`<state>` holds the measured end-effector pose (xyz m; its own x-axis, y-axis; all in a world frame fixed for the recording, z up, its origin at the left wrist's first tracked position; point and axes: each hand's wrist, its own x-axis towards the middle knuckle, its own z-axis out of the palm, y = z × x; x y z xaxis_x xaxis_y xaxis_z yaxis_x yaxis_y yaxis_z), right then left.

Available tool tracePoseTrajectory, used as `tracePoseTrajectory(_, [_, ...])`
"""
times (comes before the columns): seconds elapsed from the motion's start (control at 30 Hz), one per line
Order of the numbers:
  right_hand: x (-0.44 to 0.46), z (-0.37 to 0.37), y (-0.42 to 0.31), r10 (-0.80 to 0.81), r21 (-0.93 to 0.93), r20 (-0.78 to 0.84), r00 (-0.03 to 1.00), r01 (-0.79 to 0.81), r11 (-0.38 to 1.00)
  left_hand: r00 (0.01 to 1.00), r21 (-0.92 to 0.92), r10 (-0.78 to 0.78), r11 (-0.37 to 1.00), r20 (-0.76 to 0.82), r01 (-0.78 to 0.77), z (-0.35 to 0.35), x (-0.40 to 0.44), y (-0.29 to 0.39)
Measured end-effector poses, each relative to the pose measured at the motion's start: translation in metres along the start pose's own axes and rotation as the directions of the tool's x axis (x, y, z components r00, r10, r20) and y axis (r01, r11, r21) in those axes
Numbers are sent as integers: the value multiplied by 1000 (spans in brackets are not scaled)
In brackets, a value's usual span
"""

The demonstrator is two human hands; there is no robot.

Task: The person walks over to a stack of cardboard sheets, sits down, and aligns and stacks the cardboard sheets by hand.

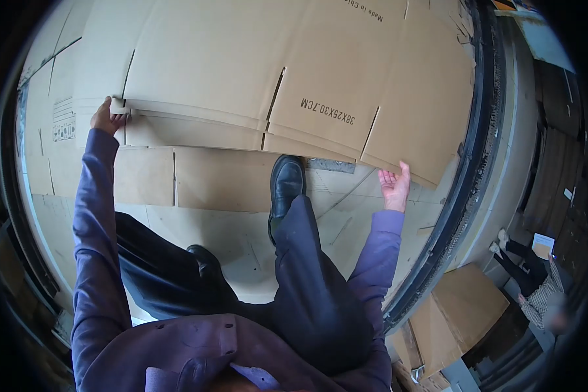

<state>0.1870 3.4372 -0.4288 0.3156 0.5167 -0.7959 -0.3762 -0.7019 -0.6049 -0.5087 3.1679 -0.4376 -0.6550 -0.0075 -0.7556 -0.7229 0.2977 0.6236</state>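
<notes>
A large flat brown cardboard sheet point(209, 52), slotted and creased like an unfolded box, spreads across the top of the view. Printed on it are "38X25X30.7CM" and "Made in China", the latter partly cut off. My left hand point(107, 119) pinches its near edge at the left, thumb above. At the near right edge, my right hand point(394, 189) has its palm turned up and its fingertips and thumb at the border of the sheet. Under the near edge lie more cardboard sheets point(222, 179), one with printed symbols at the left.
My dark shoe point(287, 186) stands against the lower cardboard on the pale floor point(248, 245). A black rail point(467, 189) runs along the right side. Beyond it are a cardboard box point(460, 313) and a seated person point(536, 281) with a paper or tablet.
</notes>
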Motion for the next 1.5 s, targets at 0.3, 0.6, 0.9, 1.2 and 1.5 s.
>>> tracePoseTrajectory(0.3, [-9,12,5,-52,-152,-79,996,39,988,976,-81,-155,982,154,169,9,1,2])
tracePoseTrajectory(0.6, [3,8,3,-123,-119,-73,990,114,986,988,-79,75,995,133,-65,-22,-24,-37])
tracePoseTrajectory(0.9, [-8,-1,10,-177,-78,24,984,178,981,975,-248,217,943,-52,-223,-37,-58,-82])
tracePoseTrajectory(1.2, [-2,4,21,-221,-191,78,972,232,954,986,-147,30,989,167,-5,-71,14,-91])
tracePoseTrajectory(1.5, [9,-26,21,-249,170,52,967,237,956,995,316,-49,946,-85,74,-110,-10,-71])
